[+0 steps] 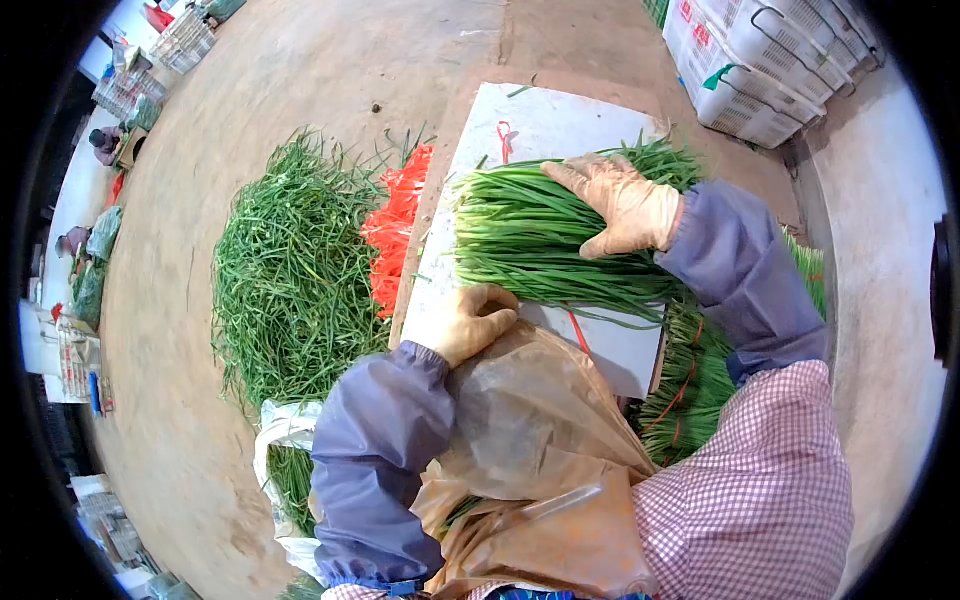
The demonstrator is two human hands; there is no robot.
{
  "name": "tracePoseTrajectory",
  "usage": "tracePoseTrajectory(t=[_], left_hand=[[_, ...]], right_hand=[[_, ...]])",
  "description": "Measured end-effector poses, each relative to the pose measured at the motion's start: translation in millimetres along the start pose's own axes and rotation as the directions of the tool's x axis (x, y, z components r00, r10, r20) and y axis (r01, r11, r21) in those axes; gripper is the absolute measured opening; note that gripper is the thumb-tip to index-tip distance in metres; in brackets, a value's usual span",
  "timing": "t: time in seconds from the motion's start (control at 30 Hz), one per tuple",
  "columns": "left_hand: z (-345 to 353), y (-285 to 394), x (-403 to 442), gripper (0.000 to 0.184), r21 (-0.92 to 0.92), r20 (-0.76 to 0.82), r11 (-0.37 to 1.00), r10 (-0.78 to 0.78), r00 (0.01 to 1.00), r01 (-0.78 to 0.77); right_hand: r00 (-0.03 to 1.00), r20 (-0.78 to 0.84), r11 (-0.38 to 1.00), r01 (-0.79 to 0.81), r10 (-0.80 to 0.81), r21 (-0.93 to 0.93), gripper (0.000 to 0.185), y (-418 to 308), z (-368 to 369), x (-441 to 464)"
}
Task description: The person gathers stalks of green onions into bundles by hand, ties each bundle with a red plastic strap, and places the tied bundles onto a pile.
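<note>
Greens (pixel 525 212), upper centre of the frame, on the counter (pixel 500 112); right hand (pixel 628 205) palm-down across them, fingers extended, thumb apart; left hand (pixel 472 325), centre, fingers curled, any grip indiscernible.

Head-worn view, facing forward and down, near the white board (pixel 485 125)

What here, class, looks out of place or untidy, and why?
The heap left of the board looks untidy: it tangles every way, whereas the bunch under the right hand lies aligned. A stray green scrap lies by the board's far edge.
</note>
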State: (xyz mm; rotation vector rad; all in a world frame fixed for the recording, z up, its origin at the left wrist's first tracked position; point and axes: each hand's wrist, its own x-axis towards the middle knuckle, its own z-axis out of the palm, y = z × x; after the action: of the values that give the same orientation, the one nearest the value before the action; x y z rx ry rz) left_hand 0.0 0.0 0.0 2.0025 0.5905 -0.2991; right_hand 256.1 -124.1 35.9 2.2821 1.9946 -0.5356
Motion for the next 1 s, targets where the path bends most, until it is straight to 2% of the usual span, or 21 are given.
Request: tracePoseTrajectory(t=[0.07, 0.17, 0.2, 0.23, 0.3, 0.33, 0.37, 0.4, 0.47, 0.53, 0.57, 0.63, 0.67, 0.7, 0.73, 0.77, 0.83, 0.9, 0.93, 0.97, 1.0], left_hand=[[6, 1, -2, 0.034, -0.064, 0.002, 0.997, 0.045, 0.999, -0.045], [-12, -13, -14, 0.028, -0.124, -0.210, 0.992, -0.032, 0.977, 0.006], [-7, -22, -13, 0.026, -0.415, -0.276, 0.910, -0.117, 0.954, -0.008], [-8, -28, -14, 0.025, -0.590, -0.396, 0.803, -0.197, 0.897, -0.084], [-15, -42, 3, 0.037, -0.605, -0.659, 0.732, -0.240, 0.712, -0.313], [-16, -46, 10, 0.044, -0.313, -0.757, 0.844, 0.055, 0.651, -0.435], [-18, -45, 16, 0.051, -0.174, -0.742, 0.861, 0.204, 0.639, -0.478], [-18, -36, 19, 0.058, -0.123, -0.678, 0.875, 0.270, 0.684, -0.468], [-16, -17, 19, 0.072, -0.332, -0.511, 0.880, 0.134, 0.849, -0.339], [-23, -12, 6, 0.083, -0.517, -0.441, 0.803, 0.048, 0.896, -0.297], [-23, -34, 11, 0.082, -0.554, -0.467, 0.758, 0.059, 0.882, -0.344], [-19, -58, 1, 0.072, -0.608, -0.589, 0.683, -0.047, 0.807, -0.405], [-27, -71, -15, 0.071, -0.634, -0.605, 0.659, -0.098, 0.790, -0.404], [-27, -78, -30, 0.069, -0.682, -0.570, 0.634, -0.146, 0.809, -0.366], [-18, -93, -43, 0.066, -0.636, -0.594, 0.707, -0.191, 0.781, -0.310], [-37, -114, -90, 0.064, -0.676, -0.572, 0.647, -0.160, 0.804, -0.353], [-55, -154, -168, 0.061, -0.684, -0.493, 0.703, -0.249, 0.834, -0.194], [-57, -213, -250, 0.055, -0.690, -0.457, 0.724, -0.436, 0.775, 0.000], [-56, -234, -291, 0.050, -0.664, -0.438, 0.733, -0.541, 0.718, 0.147], [-51, -272, -329, 0.049, -0.733, -0.397, 0.653, -0.639, 0.659, 0.192], [-41, -275, -371, 0.042, -0.790, -0.481, 0.606, -0.707, 0.518, 0.093]], right_hand=[[0.999, -0.034, 0.998, 0.036, -0.035, 0.050, 0.111, 1, -2, -9], [0.989, -0.140, 0.998, -0.044, 0.050, 0.046, 0.114, -21, 2, 8], [0.982, -0.178, 0.998, -0.070, 0.070, 0.005, 0.117, -20, 11, 6], [0.981, -0.181, 0.998, -0.064, 0.064, 0.007, 0.118, -24, 20, 6], [0.979, -0.200, 0.999, -0.046, 0.044, -0.006, 0.119, -34, 34, 8], [0.979, -0.181, 0.994, -0.102, 0.092, -0.047, 0.119, -43, 41, 10], [0.970, -0.220, 0.988, -0.128, 0.106, -0.087, 0.119, -45, 48, 14], [0.967, -0.223, 0.989, -0.137, 0.120, -0.061, 0.120, -46, 45, 16], [0.969, -0.202, 0.988, -0.151, 0.144, -0.020, 0.122, -50, 36, 16], [0.962, -0.248, 0.990, -0.131, 0.115, -0.050, 0.115, -61, 35, 12], [0.967, -0.247, 0.998, -0.053, 0.061, 0.039, 0.116, -56, 33, 12], [0.885, -0.463, 0.991, 0.103, -0.054, 0.081, 0.098, -59, 31, 11], [0.861, -0.507, 0.984, 0.122, -0.039, 0.132, 0.086, -77, 19, 17], [0.821, -0.568, 0.925, 0.260, -0.061, 0.276, 0.073, -86, 18, 17], [0.875, -0.480, 0.868, 0.286, -0.064, 0.405, 0.066, -102, 6, 9], [0.892, -0.428, 0.778, 0.372, -0.148, 0.506, 0.058, -130, -9, 22], [0.859, -0.336, 0.721, 0.508, -0.385, 0.472, 0.045, -177, -25, 38], [0.764, -0.203, 0.625, 0.625, -0.612, 0.468, 0.041, -243, -37, 65], [0.700, -0.155, 0.580, 0.678, -0.697, 0.451, 0.041, -273, -31, 84], [0.626, -0.120, 0.529, 0.734, -0.771, 0.426, 0.041, -308, -26, 97], [0.609, -0.027, 0.527, 0.707, -0.793, 0.473, 0.042, -345, -17, 108]])
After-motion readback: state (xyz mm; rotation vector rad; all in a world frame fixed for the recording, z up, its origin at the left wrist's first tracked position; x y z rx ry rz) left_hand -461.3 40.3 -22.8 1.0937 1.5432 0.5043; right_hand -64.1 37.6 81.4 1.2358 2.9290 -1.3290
